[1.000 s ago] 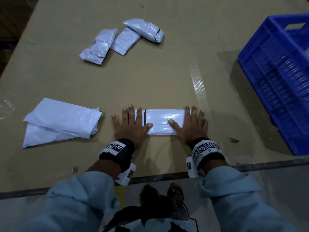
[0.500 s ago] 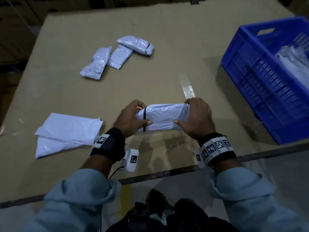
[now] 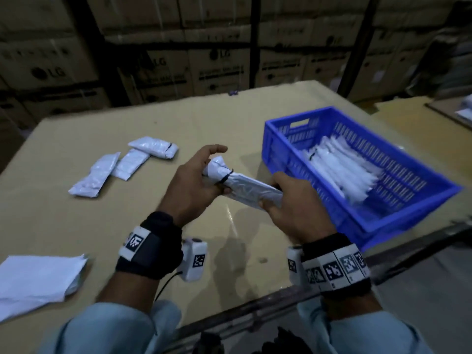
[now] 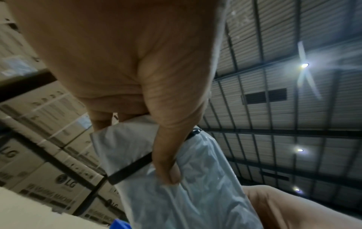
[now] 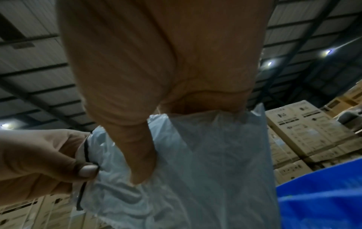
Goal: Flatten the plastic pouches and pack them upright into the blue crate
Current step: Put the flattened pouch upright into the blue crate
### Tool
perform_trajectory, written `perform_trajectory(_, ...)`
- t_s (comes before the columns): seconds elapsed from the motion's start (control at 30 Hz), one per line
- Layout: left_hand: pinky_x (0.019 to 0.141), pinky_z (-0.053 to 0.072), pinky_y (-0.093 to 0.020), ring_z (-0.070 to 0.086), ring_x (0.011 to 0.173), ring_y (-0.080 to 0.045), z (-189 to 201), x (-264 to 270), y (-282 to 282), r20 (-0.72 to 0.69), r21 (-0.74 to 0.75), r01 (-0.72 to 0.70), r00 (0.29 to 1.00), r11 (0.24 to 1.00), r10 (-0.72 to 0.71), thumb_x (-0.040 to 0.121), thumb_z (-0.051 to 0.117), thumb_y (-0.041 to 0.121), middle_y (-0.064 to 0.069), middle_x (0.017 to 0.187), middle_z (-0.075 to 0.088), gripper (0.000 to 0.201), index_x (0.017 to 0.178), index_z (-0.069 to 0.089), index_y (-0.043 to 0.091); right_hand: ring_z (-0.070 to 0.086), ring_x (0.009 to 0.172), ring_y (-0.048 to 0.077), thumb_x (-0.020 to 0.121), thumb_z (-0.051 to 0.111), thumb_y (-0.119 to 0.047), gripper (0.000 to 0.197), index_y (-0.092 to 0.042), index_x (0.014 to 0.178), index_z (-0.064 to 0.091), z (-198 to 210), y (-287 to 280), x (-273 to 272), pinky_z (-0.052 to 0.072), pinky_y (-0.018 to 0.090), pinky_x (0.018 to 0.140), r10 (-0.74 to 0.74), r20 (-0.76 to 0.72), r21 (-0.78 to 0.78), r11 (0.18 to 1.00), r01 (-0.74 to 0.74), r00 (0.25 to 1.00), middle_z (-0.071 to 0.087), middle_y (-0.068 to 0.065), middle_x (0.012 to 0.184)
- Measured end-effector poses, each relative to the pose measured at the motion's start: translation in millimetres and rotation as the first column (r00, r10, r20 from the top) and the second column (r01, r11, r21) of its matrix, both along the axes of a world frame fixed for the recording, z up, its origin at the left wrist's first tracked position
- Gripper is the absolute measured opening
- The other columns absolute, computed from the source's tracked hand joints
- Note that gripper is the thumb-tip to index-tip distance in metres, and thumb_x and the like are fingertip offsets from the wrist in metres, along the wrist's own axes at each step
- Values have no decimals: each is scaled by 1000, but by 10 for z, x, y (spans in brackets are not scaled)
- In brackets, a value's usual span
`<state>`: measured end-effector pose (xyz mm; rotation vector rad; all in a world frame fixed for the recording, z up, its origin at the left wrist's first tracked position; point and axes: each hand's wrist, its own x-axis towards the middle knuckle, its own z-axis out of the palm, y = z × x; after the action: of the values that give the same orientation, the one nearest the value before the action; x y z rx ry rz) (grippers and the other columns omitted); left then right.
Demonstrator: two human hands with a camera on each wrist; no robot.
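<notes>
**Pouch held above the bench, centre of frame**

Left hand point(image 3: 194, 180) and right hand point(image 3: 293, 205) each grip one end of the pouch point(image 3: 245, 189), beside the blue crate point(image 3: 319, 213) at right. Likely light, soft, slippery; best held by both ends.

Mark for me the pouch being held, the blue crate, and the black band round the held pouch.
held pouch point(image 3: 251, 191): head view, on its creased middle between the two hands.
blue crate point(image 3: 281, 139): head view, on its near left wall.
black band point(image 4: 130, 169): left wrist view, on the strip crossing the pouch beside the thumb.
</notes>
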<state>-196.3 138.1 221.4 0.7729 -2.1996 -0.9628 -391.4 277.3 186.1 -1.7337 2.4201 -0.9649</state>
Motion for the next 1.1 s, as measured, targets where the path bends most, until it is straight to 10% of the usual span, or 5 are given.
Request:
perform_trajectory(0.4,116,34,-44,37,141,-17,251,-1853,656,-66,-461,-207,978,863,200,89,73,45,7,152,44,69,149,43,27,57,70,25,91,69,-45,28,-27,98,49,307,923,-1597,42,33,56,-292,86,-245,920,304,953,60,-2,78)
perform_trajectory(0.77,104,35,-37,44,126,-23,617,-3399,424,297,-571,82,948,817,112,92,63,58,6,134,58,57,141,51,30,50,69,33,92,57,-20,25,-19,115,47,569,872,-2842,40,37,62,-503,111,-156,843,515,857,59,12,83)
perform_trajectory(1.1,108,30,-46,48,126,-35,-266,-4880,344,853,-479,469,449,742,266,98,51,22,-16,136,57,42,139,51,13,57,78,37,93,63,-24,25,-18,114,53,592,600,-3795,49,41,66,-526,80,-121,838,532,847,62,14,87)
